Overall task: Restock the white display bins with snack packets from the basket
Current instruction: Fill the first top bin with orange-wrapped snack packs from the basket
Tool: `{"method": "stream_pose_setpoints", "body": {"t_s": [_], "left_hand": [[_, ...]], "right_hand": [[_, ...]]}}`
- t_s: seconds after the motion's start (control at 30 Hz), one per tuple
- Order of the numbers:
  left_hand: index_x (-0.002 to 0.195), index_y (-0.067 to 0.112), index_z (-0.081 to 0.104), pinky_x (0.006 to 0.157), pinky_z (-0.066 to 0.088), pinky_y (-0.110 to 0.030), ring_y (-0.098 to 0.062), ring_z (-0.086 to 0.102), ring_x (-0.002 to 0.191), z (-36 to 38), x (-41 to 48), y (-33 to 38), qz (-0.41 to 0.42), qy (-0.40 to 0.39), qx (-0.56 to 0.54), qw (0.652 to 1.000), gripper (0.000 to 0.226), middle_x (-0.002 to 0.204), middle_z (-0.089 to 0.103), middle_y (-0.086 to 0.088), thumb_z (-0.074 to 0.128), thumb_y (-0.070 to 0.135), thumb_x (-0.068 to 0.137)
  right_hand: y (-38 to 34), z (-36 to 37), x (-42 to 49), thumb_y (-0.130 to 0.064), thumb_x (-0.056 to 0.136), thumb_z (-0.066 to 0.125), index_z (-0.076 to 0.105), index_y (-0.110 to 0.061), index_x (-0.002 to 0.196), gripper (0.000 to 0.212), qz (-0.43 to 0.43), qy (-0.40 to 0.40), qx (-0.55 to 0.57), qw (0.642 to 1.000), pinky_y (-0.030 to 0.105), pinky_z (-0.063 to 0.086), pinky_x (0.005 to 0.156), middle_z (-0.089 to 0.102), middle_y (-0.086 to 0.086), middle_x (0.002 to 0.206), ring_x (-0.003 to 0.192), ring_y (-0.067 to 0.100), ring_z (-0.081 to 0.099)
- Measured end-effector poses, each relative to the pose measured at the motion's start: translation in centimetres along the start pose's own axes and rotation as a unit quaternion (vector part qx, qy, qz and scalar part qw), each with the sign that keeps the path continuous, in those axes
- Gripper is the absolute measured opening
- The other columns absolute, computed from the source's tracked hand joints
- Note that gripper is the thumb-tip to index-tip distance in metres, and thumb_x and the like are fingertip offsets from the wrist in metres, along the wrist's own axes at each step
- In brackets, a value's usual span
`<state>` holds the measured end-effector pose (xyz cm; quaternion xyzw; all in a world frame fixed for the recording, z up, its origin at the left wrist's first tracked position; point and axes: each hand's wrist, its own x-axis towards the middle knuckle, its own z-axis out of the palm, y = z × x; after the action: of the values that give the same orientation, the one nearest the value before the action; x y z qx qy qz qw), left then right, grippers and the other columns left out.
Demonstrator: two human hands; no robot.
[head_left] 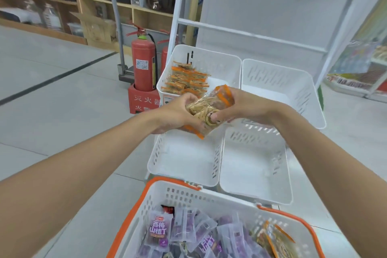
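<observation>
Both hands on the snack bundle
Fingers of the left hand [178,114] and right hand [245,104] curl round a stack of clear orange-edged snack packets [209,109], long axis slanting up-right, at the front rim of the far-left white slotted plastic bin [219,65].

Glossy clear plastic snack packets [209,111], matt white perforated plastic bins [184,165] (smooth floors), glossy red metal extinguisher [144,65]
</observation>
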<state>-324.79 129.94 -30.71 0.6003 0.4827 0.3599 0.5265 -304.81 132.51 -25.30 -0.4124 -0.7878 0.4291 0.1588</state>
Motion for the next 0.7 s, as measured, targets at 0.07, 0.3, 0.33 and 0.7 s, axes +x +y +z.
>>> {"method": "stream_pose_setpoints", "body": {"t_s": [0.07,0.3,0.33,0.7], "left_hand": [[0.117,0.016,0.045,0.084,0.058,-0.051,-0.026,0.069,0.092,-0.9,3.0,1.4,0.019,0.010,0.015,1.000,0.066,0.111,0.066,-0.013,0.083,-0.005,0.068],[0.154,0.031,0.024,0.119,0.023,-0.038,-0.016,0.021,0.148,-6.2,13.5,1.5,0.143,0.025,0.395,0.907,0.091,0.160,0.024,0.007,0.076,0.046,0.080],[0.152,0.033,0.030,0.121,0.019,-0.040,-0.019,0.016,0.149,-7.0,14.5,0.6,0.132,0.011,0.457,0.880,0.078,0.161,0.023,0.007,0.069,0.047,0.086],[0.127,0.044,0.060,0.120,0.011,-0.042,-0.014,0.022,0.147,-8.5,16.4,-3.2,0.129,0.041,0.502,0.854,0.031,0.156,0.035,0.010,0.057,0.040,0.096]], "right_hand": [[-0.7,-2.4,1.9,-0.006,0.081,0.074,0.053,-0.018,0.106,0.034,0.006,0.009,-0.005,1.000,0.024,0.052,0.068,0.068,-0.012,0.081,0.075,0.005,0.063],[1.5,-9.3,9.5,-0.011,0.079,0.077,0.047,-0.013,0.099,0.036,0.020,0.165,-0.209,0.964,0.026,0.046,0.058,0.055,0.000,0.082,0.072,0.019,0.056],[2.3,-9.5,10.3,-0.013,0.079,0.077,0.046,-0.014,0.102,0.038,0.033,0.168,-0.261,0.950,0.025,0.042,0.058,0.054,-0.001,0.084,0.078,0.021,0.054],[7.2,-6.2,15.5,-0.041,0.090,0.064,0.043,-0.018,0.143,0.062,0.168,-0.061,-0.413,0.893,0.030,0.042,0.101,0.051,0.001,0.137,0.125,0.021,0.050]]}}
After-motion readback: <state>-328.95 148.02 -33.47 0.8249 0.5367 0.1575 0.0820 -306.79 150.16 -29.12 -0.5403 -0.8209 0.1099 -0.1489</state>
